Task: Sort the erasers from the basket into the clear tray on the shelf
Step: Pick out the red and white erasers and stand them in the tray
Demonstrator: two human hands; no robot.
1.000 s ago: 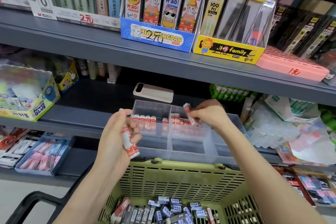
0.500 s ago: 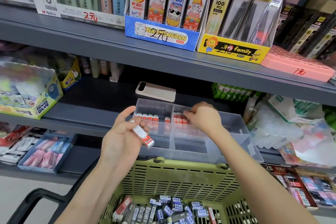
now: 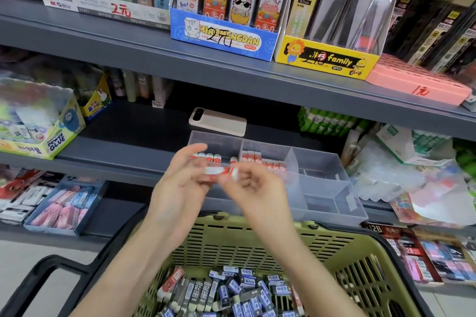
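- The fingers (image 3: 192, 156) of the left hand (image 3: 177, 188) hold one end of a red-and-white eraser (image 3: 217, 171). The right hand (image 3: 255, 188) pinches the other end with curled fingers, though blur softens the detail. The eraser lies level between the two hands, above the basket's far rim and in front of the tray.
- Nearest, the green basket (image 3: 257, 247) holds a heap of loose erasers (image 3: 231, 293), mostly blue- and black-sleeved, with a red one at the left.
- Just past it, the clear tray (image 3: 332, 203) sits at the shelf (image 3: 116, 162) edge. Red erasers stand in rows (image 3: 262, 159) in two of its rear compartments, and the front ones look bare.
- Behind the tray lies a phone (image 3: 219, 121).
- Risks, as I judge them — with two hands on one small piece, a mistimed release would drop it into the heap. A careless insertion could tip the standing row. The tray overhangs the shelf edge — a push might slide it.
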